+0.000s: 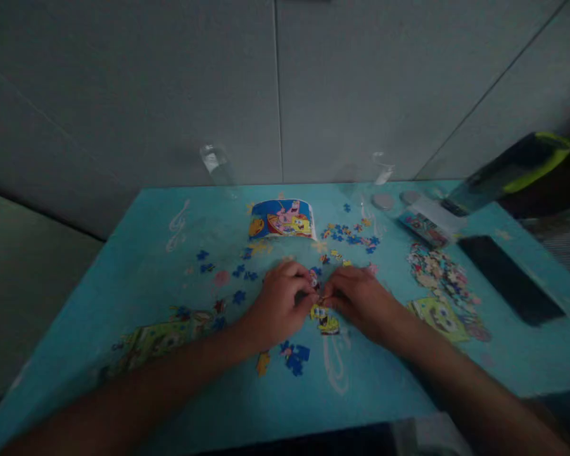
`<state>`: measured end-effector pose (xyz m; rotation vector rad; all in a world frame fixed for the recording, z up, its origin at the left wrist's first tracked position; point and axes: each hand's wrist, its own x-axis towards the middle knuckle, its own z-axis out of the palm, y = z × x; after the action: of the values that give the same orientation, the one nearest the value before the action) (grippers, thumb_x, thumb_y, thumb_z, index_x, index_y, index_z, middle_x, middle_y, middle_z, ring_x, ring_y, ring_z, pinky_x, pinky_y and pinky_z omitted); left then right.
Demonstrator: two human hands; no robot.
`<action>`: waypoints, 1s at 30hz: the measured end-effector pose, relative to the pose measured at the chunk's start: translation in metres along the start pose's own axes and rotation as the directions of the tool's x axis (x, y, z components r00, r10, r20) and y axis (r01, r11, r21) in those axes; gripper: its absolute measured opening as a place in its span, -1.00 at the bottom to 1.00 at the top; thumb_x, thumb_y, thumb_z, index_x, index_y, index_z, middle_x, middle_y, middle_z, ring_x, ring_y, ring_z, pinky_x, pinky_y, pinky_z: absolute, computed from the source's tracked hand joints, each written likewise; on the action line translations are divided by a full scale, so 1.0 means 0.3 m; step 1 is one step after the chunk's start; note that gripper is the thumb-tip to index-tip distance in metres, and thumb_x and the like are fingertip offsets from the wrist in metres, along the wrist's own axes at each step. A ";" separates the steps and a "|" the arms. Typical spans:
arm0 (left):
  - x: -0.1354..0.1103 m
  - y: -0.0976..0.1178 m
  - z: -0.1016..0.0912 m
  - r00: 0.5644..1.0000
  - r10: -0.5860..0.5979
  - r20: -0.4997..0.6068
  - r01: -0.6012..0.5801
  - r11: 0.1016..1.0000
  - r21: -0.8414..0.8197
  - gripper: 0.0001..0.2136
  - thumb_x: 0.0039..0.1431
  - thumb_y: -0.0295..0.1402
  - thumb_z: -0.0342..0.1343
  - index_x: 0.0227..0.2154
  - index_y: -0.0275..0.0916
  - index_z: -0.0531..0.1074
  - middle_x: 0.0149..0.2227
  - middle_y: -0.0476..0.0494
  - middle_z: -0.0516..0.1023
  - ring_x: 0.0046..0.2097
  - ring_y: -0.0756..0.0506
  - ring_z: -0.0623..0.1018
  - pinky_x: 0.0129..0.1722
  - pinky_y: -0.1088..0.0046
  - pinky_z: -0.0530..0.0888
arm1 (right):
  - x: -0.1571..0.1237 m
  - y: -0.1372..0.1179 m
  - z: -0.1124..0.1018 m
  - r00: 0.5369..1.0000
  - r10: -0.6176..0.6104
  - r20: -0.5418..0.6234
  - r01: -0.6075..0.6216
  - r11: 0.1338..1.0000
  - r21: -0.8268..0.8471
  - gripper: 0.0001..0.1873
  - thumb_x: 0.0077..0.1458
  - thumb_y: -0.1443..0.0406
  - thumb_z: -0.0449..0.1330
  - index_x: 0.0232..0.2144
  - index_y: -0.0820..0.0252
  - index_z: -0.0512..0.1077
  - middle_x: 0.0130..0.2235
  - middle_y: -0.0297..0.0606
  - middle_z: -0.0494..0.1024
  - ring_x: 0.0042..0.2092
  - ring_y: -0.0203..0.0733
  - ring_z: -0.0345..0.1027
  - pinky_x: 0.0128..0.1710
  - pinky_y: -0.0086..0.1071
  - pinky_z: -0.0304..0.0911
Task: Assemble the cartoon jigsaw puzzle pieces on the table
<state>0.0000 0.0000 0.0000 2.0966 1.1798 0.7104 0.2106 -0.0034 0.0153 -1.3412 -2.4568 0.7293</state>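
Observation:
My left hand (287, 301) and my right hand (358, 301) meet over the middle of the turquoise table (209, 405). Both are closed in a pinch at a small cluster of jigsaw puzzle pieces (314, 279), whose exact outline is partly hidden by the fingers. Just below the fingertips lie joined yellow puzzle pieces (327, 324) with a cartoon face. Loose blue puzzle pieces (294, 359) sit nearer me, and more blue pieces (239, 297) are scattered left of my left hand. Behind the hands stands a curved picture sheet (282, 219) showing yellow and pink cartoon figures.
Several loose pieces (349, 235) lie at the back right, and a mixed pile (441, 275) farther right. A dark phone (510, 278), a small box (425, 228) and a tilted dark bottle (498, 174) are at the right. Clear containers (221, 168) stand by the wall.

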 end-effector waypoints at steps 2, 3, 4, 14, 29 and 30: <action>-0.001 0.002 -0.001 1.000 -0.004 -0.009 0.004 1.000 0.003 -0.93 0.18 -0.50 0.25 -0.40 -0.25 0.55 -0.17 -0.09 0.49 -0.04 -0.13 0.47 0.03 0.20 0.37 | -0.001 -0.001 -0.005 1.000 -0.008 -0.005 0.008 1.000 0.000 -0.89 0.28 0.26 0.24 -0.31 0.15 0.47 -0.25 -0.28 0.52 -0.15 -0.13 0.39 -0.11 -0.25 0.19; -0.002 0.002 -0.001 1.000 -0.004 -0.014 0.004 1.000 0.003 -0.93 0.19 -0.50 0.25 -0.39 -0.24 0.55 -0.18 -0.09 0.49 -0.05 -0.13 0.47 0.03 0.20 0.37 | -0.002 -0.002 -0.007 1.000 -0.011 -0.009 0.011 1.000 0.002 -0.89 0.28 0.26 0.24 -0.31 0.15 0.47 -0.25 -0.28 0.52 -0.15 -0.13 0.39 -0.11 -0.25 0.19; -0.002 0.002 -0.002 1.000 -0.003 -0.018 0.003 1.000 0.004 -0.93 0.19 -0.50 0.25 -0.39 -0.24 0.55 -0.18 -0.08 0.49 -0.05 -0.13 0.47 0.03 0.21 0.37 | -0.002 -0.002 -0.008 1.000 -0.013 -0.012 0.013 1.000 0.005 -0.90 0.28 0.26 0.24 -0.30 0.15 0.47 -0.25 -0.28 0.52 -0.15 -0.14 0.39 -0.11 -0.25 0.19; -0.008 -0.007 -0.007 0.998 0.041 -0.038 -0.043 0.998 -0.048 -0.97 0.24 -0.46 0.23 -0.33 -0.23 0.52 -0.16 -0.07 0.49 -0.04 -0.12 0.48 0.03 0.22 0.37 | 0.004 0.015 0.001 0.998 -0.029 -0.049 0.031 0.999 0.045 -0.91 0.27 0.24 0.26 -0.28 0.13 0.48 -0.25 -0.30 0.54 -0.17 -0.17 0.40 -0.13 -0.28 0.20; -0.017 -0.027 0.018 0.992 0.070 -0.108 -0.076 0.996 -0.052 -0.97 0.23 -0.46 0.23 -0.32 -0.21 0.51 -0.15 -0.09 0.49 -0.04 -0.13 0.49 0.04 0.20 0.41 | 0.002 0.015 0.004 0.998 -0.027 -0.052 0.029 0.999 0.045 -0.93 0.27 0.25 0.26 -0.28 0.10 0.51 -0.26 -0.33 0.58 -0.20 -0.20 0.44 -0.13 -0.27 0.19; -0.018 -0.030 0.022 0.991 0.073 -0.116 -0.079 0.996 -0.042 -0.97 0.23 -0.46 0.23 -0.31 -0.21 0.51 -0.15 -0.09 0.49 -0.04 -0.12 0.49 0.04 0.20 0.41 | 0.002 0.014 0.004 0.998 -0.025 -0.055 0.027 0.999 0.042 -0.93 0.27 0.25 0.26 -0.29 0.10 0.51 -0.27 -0.34 0.59 -0.20 -0.19 0.44 -0.13 -0.26 0.18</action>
<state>-0.0028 -0.0028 -0.0118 2.0947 1.1377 0.8957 0.2126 -0.0012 0.0121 -1.2938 -2.3976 0.7254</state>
